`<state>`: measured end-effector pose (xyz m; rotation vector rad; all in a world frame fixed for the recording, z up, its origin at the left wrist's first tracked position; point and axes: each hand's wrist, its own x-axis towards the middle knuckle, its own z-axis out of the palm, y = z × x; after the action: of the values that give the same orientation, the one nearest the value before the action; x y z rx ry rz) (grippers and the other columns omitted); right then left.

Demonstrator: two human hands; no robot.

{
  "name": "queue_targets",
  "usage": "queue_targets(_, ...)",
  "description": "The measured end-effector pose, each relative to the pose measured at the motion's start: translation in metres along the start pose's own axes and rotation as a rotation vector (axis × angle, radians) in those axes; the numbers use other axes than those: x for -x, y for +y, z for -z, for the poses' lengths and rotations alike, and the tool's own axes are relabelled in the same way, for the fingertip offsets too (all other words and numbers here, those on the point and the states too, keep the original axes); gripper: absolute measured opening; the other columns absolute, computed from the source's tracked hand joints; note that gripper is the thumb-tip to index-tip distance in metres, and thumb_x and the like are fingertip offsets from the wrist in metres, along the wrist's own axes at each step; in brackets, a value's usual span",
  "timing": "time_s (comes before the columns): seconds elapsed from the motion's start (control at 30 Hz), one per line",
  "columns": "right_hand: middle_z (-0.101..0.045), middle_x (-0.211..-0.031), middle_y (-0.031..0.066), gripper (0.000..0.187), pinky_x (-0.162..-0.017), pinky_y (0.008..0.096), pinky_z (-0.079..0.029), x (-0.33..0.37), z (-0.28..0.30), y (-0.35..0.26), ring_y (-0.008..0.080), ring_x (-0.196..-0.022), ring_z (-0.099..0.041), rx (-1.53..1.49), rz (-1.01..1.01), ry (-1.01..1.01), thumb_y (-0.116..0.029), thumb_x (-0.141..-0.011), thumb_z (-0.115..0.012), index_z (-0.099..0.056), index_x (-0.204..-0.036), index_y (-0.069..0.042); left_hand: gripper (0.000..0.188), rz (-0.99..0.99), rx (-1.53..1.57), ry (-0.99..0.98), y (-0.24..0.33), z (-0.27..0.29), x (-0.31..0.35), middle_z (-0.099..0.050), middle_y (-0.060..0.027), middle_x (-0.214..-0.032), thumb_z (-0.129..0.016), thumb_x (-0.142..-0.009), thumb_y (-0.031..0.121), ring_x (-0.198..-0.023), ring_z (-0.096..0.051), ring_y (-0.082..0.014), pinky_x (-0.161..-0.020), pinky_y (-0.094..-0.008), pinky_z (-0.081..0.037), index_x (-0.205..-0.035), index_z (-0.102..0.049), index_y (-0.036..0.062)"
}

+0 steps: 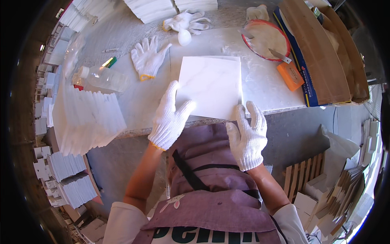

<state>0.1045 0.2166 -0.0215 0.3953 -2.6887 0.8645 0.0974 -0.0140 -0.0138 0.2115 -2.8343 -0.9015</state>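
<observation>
A white square tile [209,87] with faint grey veining lies at the front of the worktable, a second pale sheet edge showing just behind its top and right sides. Both my hands wear white knitted gloves. My left hand [167,118] rests against the tile's left edge, fingers extended along it and thumb spread toward the lower left corner. At the lower right corner is my right hand [248,138], its fingers apart and the fingertips touching or very near the tile's edge. Neither hand wraps around the tile.
A stack of white tiles [87,118] stands at the left beside a clear plastic bottle [107,79]. Loose gloves [149,59] lie beyond the tile. A red-rimmed bowl [289,44] with a scraper, an orange block [290,76] and a cardboard box [315,53] occupy the right.
</observation>
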Motion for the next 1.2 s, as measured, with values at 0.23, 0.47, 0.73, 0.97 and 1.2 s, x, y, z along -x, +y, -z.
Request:
queue_targets(0.23,-0.053,-0.130,0.0217,0.045,-0.101,0.0482,-0.041,0.000,0.004,0.007,0.0408,-0.120,-0.050,-0.076,-0.048,-0.040,-0.023,-0.081,-0.072,-0.065,-0.122,-0.007,0.061,0.379,0.346,-0.118,0.011,0.017,-0.017,-0.063,-0.0106,-0.100,-0.072,-0.086,0.027,-0.082,-0.060,-0.0137,-0.070,-0.0289,-0.051,-0.134,-0.047,-0.0001)
queue_targets(0.47,-0.054,-0.130,0.0231,0.051,-0.100,0.0458,-0.042,-0.001,0.010,0.024,0.0406,-0.116,-0.054,-0.199,-0.063,-0.116,-0.037,-0.085,-0.069,-0.064,-0.125,-0.006,0.028,0.691,1.004,-0.253,0.041,0.027,-0.029,-0.060,0.0009,-0.084,-0.065,-0.093,0.024,-0.068,-0.058,-0.0078,-0.051,-0.0226,-0.044,-0.113,-0.060,0.0054)
queue_targets(0.73,-0.053,-0.134,0.0213,0.093,-0.096,0.0397,-0.049,-0.005,0.030,0.029,0.0323,-0.114,-0.060,-0.832,-0.425,0.012,-0.057,-0.080,-0.070,-0.038,-0.145,0.000,0.032,0.671,1.734,-0.385,0.031,-0.002,0.005,-0.062,-0.0090,-0.105,-0.053,-0.098,0.033,-0.084,-0.057,-0.0233,-0.067,-0.0371,-0.044,-0.115,-0.057,0.0068)
queue_targets(0.97,-0.060,-0.095,0.0024,0.045,-0.071,0.0261,-0.043,-0.047,0.040,-0.003,0.0098,-0.082,-0.051,-1.388,-0.673,-0.254,-0.036,-0.089,-0.069,-0.058,-0.113,0.000,0.035,0.515,1.757,-0.477,0.063,-0.025,0.010,-0.060,-0.0131,-0.120,-0.061,-0.094,0.016,-0.108,-0.060,-0.0270,-0.085,-0.0426,-0.052,-0.126,-0.053,0.0033)
queue_targets(1.2,-0.066,-0.087,0.0025,0.028,-0.068,0.0260,-0.046,-0.058,0.038,0.023,0.0090,-0.077,-0.057,-1.276,-0.548,0.063,-0.026,-0.094,-0.065,-0.065,-0.098,0.002,0.030,0.285,0.590,-0.804,0.078,0.038,-0.043,-0.062,-0.0022,-0.085,-0.062,-0.096,0.022,-0.079,-0.057,-0.0096,-0.074,-0.0254,-0.048,-0.110,-0.064,-0.0044)
